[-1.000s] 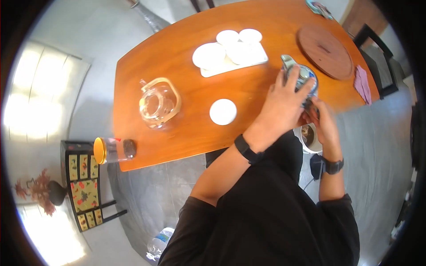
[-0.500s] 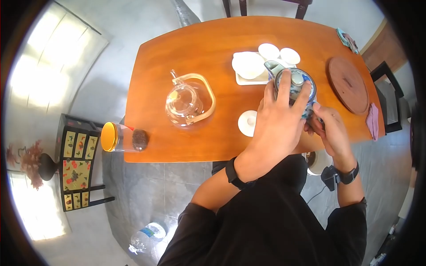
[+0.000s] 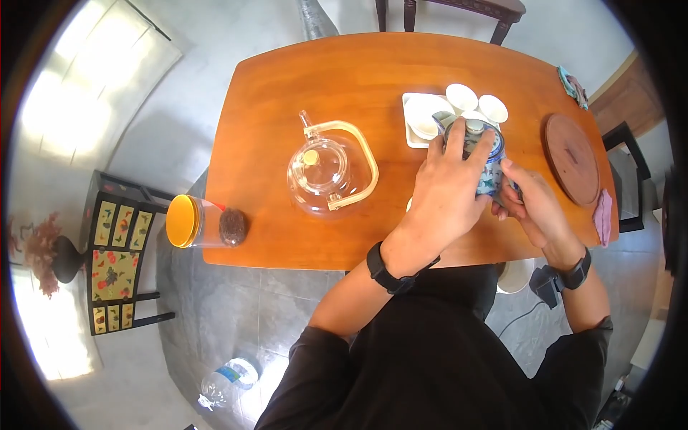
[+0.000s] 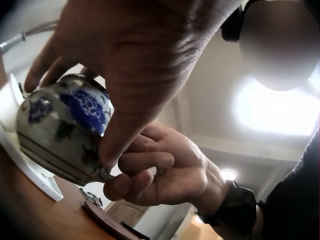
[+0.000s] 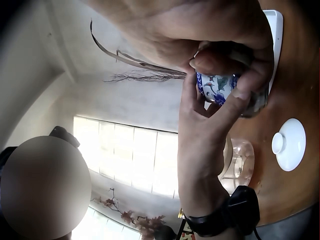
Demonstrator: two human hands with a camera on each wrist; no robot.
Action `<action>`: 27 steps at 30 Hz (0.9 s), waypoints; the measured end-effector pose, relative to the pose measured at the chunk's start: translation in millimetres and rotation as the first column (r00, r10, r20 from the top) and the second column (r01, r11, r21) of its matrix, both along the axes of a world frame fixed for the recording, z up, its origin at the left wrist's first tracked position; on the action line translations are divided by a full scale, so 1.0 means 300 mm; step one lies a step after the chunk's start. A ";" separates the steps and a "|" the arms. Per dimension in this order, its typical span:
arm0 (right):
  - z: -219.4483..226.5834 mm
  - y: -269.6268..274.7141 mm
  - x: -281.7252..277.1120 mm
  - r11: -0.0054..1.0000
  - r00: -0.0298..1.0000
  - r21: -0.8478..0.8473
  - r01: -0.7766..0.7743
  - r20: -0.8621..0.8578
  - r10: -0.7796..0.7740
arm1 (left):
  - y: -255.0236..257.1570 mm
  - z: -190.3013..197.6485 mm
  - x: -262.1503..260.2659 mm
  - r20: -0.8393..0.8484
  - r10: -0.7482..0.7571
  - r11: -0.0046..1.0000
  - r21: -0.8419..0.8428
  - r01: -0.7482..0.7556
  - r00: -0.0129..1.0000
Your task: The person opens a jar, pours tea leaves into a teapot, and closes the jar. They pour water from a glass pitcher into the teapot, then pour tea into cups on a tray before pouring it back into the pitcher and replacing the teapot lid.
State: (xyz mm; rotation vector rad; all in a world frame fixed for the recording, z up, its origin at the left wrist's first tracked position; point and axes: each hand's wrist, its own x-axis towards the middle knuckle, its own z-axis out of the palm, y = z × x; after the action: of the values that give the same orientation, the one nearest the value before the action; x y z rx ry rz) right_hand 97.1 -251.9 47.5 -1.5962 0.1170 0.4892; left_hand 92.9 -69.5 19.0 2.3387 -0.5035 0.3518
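I have the blue-and-white teapot [image 3: 481, 159] gripped with both hands: my left hand [image 3: 448, 193] is spread over its top with fingers curled down onto the lid and sides, and my right hand [image 3: 530, 204] is wrapped around what I take to be the handle at the back. The pot sits near the right part of the bench [image 3: 287, 79], its spout pointing at the white tray [image 3: 412, 115] with the small white cups [image 3: 461, 97]; whether it is lifted or resting on the wood I cannot tell. No pouring shows, and the cups look empty as far as I can see, so I judge the pouring is ahead of me. A white lid [image 5: 291, 144] lies on the wood close by. Further left stands a glass kettle [image 3: 326, 170], a lidded jar [image 3: 204, 223] lies on its side at the near left corner, and a round wooden board [image 3: 571, 158] lies to the right. The floor is grey tile, with bright windows on the left and a plastic bottle [image 3: 226, 383] lying on the floor.
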 end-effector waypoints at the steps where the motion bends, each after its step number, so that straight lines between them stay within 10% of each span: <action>1: 0.003 0.001 0.003 1.000 1.000 -0.002 0.002 0.001 -0.002 | 0.002 -0.004 0.002 -0.003 0.003 1.000 -0.008 -0.003 1.000; 27: 0.099 0.008 0.064 0.995 0.981 -0.050 -0.084 -0.177 0.074 | 0.027 -0.009 0.031 -0.089 -0.024 0.984 -0.180 0.007 0.996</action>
State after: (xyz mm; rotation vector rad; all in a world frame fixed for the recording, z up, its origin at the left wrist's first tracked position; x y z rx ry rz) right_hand 116.4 -249.5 77.2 -1.6163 0.2028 0.6934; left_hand 102.2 -61.2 16.4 2.1646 -0.4278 0.2707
